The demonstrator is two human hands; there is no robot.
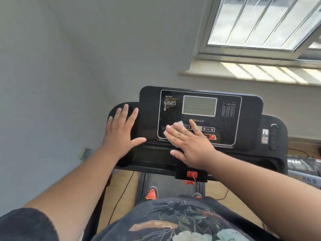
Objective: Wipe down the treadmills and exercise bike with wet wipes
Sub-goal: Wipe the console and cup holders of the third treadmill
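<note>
Right hand (pixel 188 145) flat, fingers straight, presses a thin white wipe (pixel 173 132) on the smooth black console (pixel 246 122) — left hand (pixel 119 131) flat, holding nothing

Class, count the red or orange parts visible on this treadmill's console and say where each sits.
2: a red button at the panel's lower right, beside the right hand, and a red safety key below the console centre. The hand may hide more.

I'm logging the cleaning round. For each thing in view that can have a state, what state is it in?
left hand: open, flat, resting on the console's left wing.
right hand: open, straight fingers pressing the wet wipe on the panel.
wet wipe: spread under the right hand, mostly covered.
treadmill display: blank, grey.
red safety key: sitting on the console's front block.
window: whether open or closed can't be told.
</note>
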